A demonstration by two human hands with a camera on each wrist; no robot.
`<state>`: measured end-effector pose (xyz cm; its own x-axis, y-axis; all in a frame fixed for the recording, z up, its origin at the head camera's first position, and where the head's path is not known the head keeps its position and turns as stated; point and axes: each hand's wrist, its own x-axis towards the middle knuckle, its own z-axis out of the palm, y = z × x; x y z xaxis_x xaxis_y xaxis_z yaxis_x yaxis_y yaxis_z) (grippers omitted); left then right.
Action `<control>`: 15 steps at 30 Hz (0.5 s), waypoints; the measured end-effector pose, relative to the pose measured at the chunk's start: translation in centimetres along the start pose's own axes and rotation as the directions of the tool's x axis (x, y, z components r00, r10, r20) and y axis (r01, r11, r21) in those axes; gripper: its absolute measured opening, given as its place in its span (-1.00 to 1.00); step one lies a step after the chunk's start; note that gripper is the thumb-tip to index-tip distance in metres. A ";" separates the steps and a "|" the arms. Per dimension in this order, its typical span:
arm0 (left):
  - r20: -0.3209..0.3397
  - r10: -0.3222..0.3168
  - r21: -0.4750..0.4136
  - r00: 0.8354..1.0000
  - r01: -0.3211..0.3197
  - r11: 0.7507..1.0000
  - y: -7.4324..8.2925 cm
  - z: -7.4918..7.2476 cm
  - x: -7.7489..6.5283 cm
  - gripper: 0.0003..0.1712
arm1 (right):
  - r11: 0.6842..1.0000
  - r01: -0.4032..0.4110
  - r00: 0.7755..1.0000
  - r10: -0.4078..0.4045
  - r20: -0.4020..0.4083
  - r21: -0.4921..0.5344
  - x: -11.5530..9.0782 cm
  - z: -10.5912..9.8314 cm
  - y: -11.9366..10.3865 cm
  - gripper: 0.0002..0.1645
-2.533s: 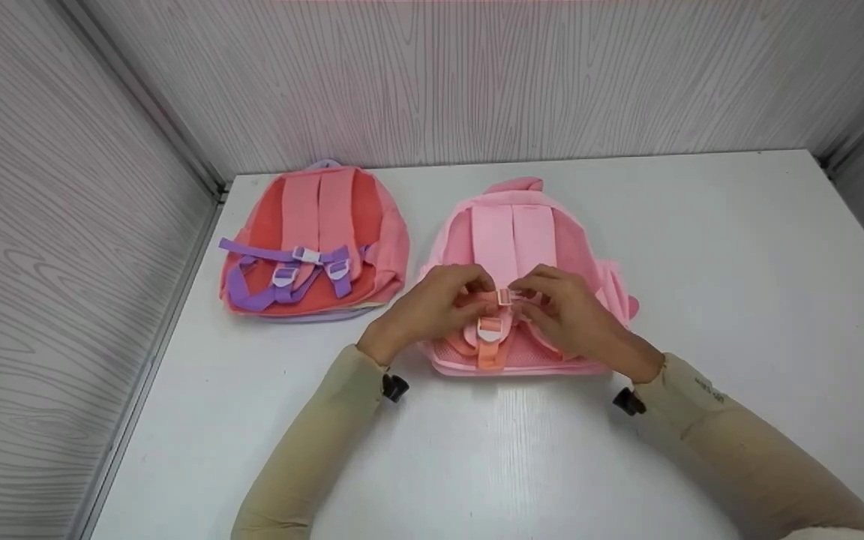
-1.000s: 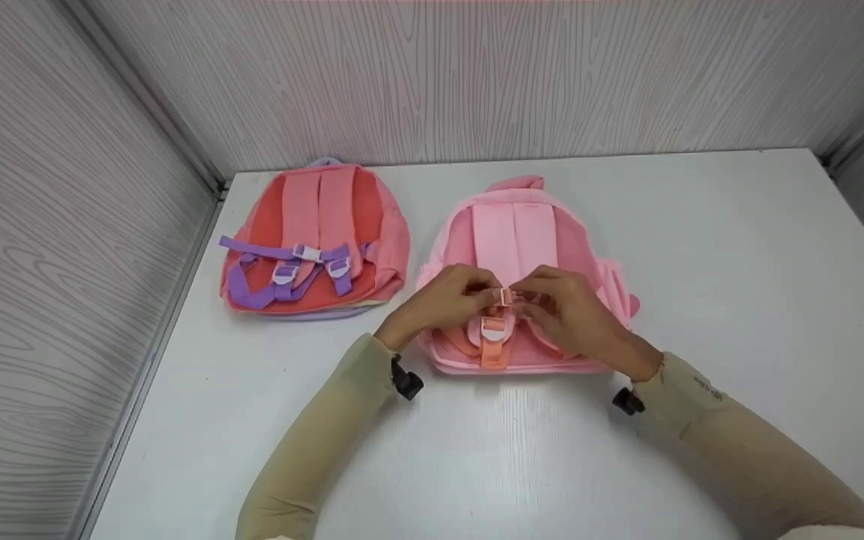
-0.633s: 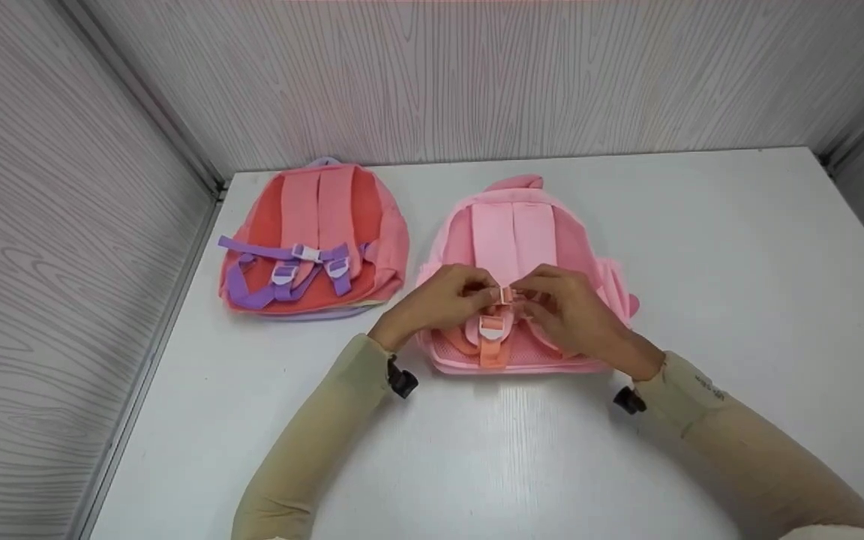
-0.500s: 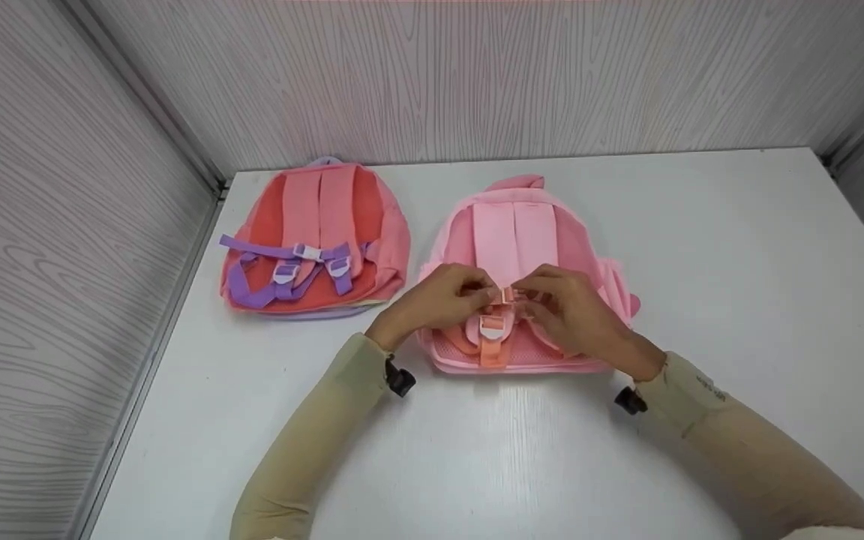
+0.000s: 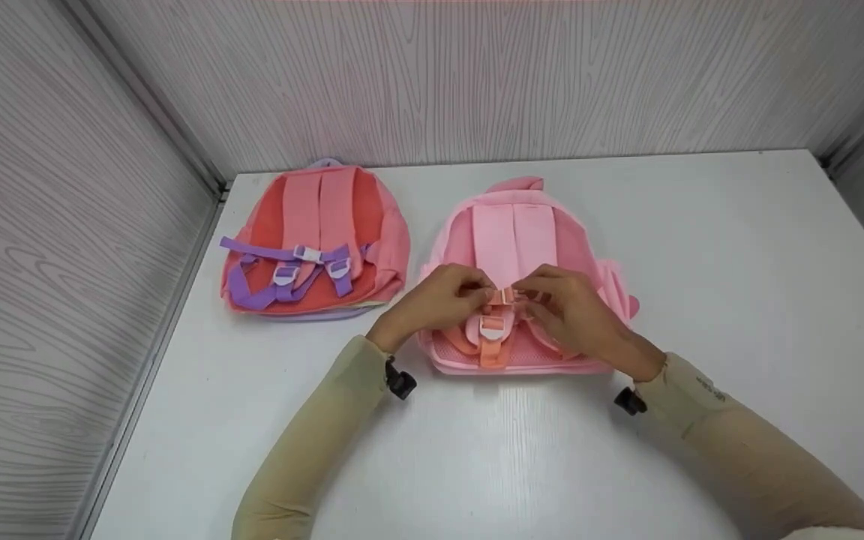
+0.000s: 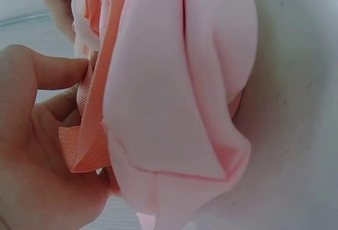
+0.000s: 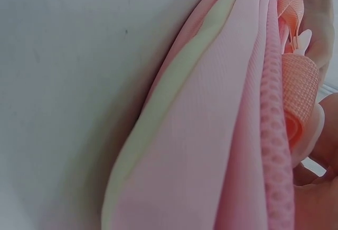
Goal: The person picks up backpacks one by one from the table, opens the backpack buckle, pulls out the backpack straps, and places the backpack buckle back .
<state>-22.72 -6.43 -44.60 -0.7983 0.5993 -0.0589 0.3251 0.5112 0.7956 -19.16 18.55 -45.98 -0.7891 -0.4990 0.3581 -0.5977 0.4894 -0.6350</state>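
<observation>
A light pink backpack (image 5: 497,240) lies with its straps facing up. Over its lower middle, a small orange buckle (image 5: 506,297) sits between both hands. My left hand (image 5: 443,298) pinches the orange strap just left of the buckle. In the left wrist view, the thumb presses that orange strap (image 6: 95,92), whose folded end lies across the palm. From the other side my right hand (image 5: 571,307) pinches the buckle's right end, thumb and fingers partly hiding it. A white strap adjuster (image 5: 492,328) hangs just below. The right wrist view shows rolled orange webbing (image 7: 300,90) by the right fingers.
To the left lies a coral backpack (image 5: 319,217) with purple straps (image 5: 256,292) and a white buckle (image 5: 307,255). Both bags rest on a white table (image 5: 717,262). Wood-grain panels (image 5: 477,82) stand along the back and sides.
My left fingers have slid slightly left along the strap, baring more orange webbing beside the buckle. The right hand stays almost still, and both backpacks keep their places.
</observation>
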 end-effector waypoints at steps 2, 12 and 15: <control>-0.004 -0.012 -0.007 1.000 0.012 1.000 0.1 0.1 0.0 -0.76 | 1.000 0.002 1.000 -0.002 -0.001 0.002 0.0 0.0 0.0 -0.72; -0.011 -0.024 -0.022 1.000 0.023 0.999 0.3 0.5 0.2 -0.77 | 1.000 -0.006 1.000 0.006 -0.001 0.002 0.0 -0.1 0.3 -0.71; -0.004 -0.035 -0.032 0.999 0.035 0.999 0.4 0.5 0.2 -0.78 | 1.000 -0.004 1.000 0.004 -0.004 -0.002 0.0 -0.1 0.3 -0.71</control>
<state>-22.49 -5.74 -44.60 -0.8114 0.5784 -0.0839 0.2810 0.5118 0.8119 -19.32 18.76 -46.16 -0.7919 -0.4943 0.3586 -0.5952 0.4929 -0.6347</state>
